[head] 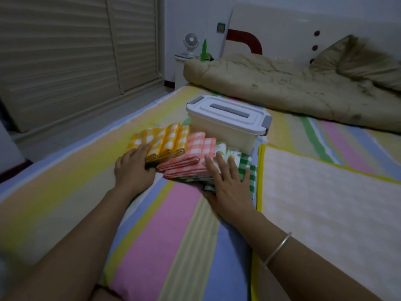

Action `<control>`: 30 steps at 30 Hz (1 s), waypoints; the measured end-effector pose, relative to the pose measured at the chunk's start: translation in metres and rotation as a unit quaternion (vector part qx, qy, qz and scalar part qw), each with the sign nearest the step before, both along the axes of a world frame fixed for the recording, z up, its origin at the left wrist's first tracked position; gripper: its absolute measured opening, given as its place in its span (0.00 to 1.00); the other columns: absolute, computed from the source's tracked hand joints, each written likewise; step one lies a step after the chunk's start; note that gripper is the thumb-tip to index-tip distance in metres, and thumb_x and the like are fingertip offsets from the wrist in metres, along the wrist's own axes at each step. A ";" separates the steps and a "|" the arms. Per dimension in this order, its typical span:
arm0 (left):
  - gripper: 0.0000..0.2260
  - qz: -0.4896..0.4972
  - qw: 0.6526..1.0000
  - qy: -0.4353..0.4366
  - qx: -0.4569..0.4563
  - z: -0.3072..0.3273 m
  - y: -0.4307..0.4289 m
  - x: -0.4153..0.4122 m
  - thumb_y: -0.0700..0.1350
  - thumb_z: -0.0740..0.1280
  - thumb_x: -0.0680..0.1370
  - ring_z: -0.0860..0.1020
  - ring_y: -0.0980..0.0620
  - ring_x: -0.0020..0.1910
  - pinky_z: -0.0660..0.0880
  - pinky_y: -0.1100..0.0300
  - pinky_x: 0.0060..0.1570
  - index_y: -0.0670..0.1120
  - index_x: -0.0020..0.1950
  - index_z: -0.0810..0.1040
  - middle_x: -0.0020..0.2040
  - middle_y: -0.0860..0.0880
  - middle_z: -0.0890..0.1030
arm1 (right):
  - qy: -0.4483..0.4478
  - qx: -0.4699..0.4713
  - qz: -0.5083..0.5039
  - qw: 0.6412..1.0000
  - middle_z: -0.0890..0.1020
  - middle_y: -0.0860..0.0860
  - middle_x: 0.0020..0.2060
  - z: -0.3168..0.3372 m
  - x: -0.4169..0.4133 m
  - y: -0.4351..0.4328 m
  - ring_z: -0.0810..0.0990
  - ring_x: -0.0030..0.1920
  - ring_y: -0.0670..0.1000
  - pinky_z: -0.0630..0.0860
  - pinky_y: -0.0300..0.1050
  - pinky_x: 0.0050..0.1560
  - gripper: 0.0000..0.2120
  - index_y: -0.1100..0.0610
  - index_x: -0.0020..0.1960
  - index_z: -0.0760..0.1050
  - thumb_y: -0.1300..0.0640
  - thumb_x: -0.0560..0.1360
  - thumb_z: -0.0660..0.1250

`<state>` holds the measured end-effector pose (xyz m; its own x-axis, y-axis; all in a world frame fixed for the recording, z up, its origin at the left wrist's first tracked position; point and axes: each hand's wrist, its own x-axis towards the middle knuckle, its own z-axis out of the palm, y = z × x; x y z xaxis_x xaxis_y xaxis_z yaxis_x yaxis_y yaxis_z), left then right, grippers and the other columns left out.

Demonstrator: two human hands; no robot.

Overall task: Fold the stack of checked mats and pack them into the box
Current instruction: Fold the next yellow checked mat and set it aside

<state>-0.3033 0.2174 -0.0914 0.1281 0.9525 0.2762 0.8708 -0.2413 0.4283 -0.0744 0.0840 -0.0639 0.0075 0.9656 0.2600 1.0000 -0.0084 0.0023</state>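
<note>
Before the box (pixel 227 132), cream with a white lid and grey clasps, you have yellow-and-white checked mats (pixel 165 140), salmon-and-white checked mats (pixel 195 153) and green-and-white checked mats (pixel 246 160). The bedsheet (pixel 173 224) under it is striped pink, blue, yellow and green.

A pastel striped sheet (pixel 165 235) covers the bed, and at the right a pale quilted pad (pixel 325 203) with yellow edging lies on it. Up at the head, a rumpled beige quilt (pixel 282 88) and pillow (pixel 358 59) sit against the white headboard (pixel 282 25). A small white fan (pixel 191 43) and a green bottle (pixel 204 51) stand on the bedside table (pixel 180 68), louvred doors (pixel 65 51) off to the left
</note>
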 end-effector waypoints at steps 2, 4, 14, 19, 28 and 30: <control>0.34 -0.001 1.000 0.005 -0.005 0.001 0.000 -0.001 0.54 0.67 0.71 0.63 0.43 0.73 0.59 0.44 0.69 0.56 0.76 0.61 0.74 0.48 0.68 | -0.008 0.009 0.010 1.000 0.60 0.53 0.77 -0.005 0.006 0.001 0.60 0.75 0.65 0.57 0.78 0.65 0.36 0.43 0.77 0.47 0.34 0.75 0.58; 0.36 0.000 1.000 0.028 0.014 0.006 0.001 -0.003 0.58 0.66 0.66 0.69 0.41 0.68 0.65 0.43 0.64 0.55 0.75 0.64 0.70 0.47 0.73 | -0.018 0.003 0.003 1.000 0.64 0.54 0.75 -0.001 0.005 0.002 0.64 0.72 0.66 0.62 0.79 0.61 0.40 0.44 0.77 0.51 0.38 0.73 0.67; 0.28 -0.034 0.986 0.126 0.100 0.002 0.000 0.012 0.48 0.69 0.74 0.76 0.42 0.61 0.72 0.49 0.54 0.56 0.74 0.68 0.66 0.47 0.77 | -0.038 -0.004 -0.041 0.998 0.74 0.54 0.69 -0.006 0.015 -0.011 0.72 0.68 0.65 0.72 0.77 0.49 0.26 0.46 0.72 0.65 0.46 0.74 0.54; 0.28 -0.041 0.987 0.110 0.106 0.001 -0.010 0.029 0.46 0.69 0.73 0.76 0.42 0.60 0.70 0.48 0.54 0.53 0.74 0.69 0.65 0.46 0.78 | -0.024 0.007 -0.031 0.999 0.61 0.52 0.76 -0.008 0.031 -0.016 0.57 0.76 0.64 0.64 0.76 0.60 0.33 0.44 0.77 0.58 0.63 0.76 0.62; 0.28 0.001 0.994 0.053 0.094 0.010 -0.012 0.024 0.45 0.72 0.70 0.64 0.39 0.71 0.65 0.41 0.67 0.42 0.68 0.70 0.68 0.39 0.72 | 0.006 0.007 -0.015 1.000 0.48 0.48 0.79 -0.005 0.032 -0.014 0.45 0.78 0.60 0.57 0.74 0.67 0.36 0.39 0.77 0.40 0.56 0.81 0.60; 0.31 -0.013 0.995 0.039 0.095 0.012 -0.015 0.019 0.45 0.73 0.71 0.64 0.38 0.72 0.63 0.40 0.69 0.42 0.71 0.67 0.73 0.39 0.67 | -0.013 0.016 -0.020 1.000 0.53 0.50 0.79 -0.002 0.031 -0.015 0.50 0.78 0.62 0.59 0.77 0.64 0.40 0.41 0.78 0.42 0.53 0.78 0.65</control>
<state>-0.2839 0.2028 -0.0797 0.1797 0.8806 0.4384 0.8924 -0.3334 0.3040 -0.0439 0.0689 -0.0660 0.0384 0.9559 0.2913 0.9984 -0.0485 0.0277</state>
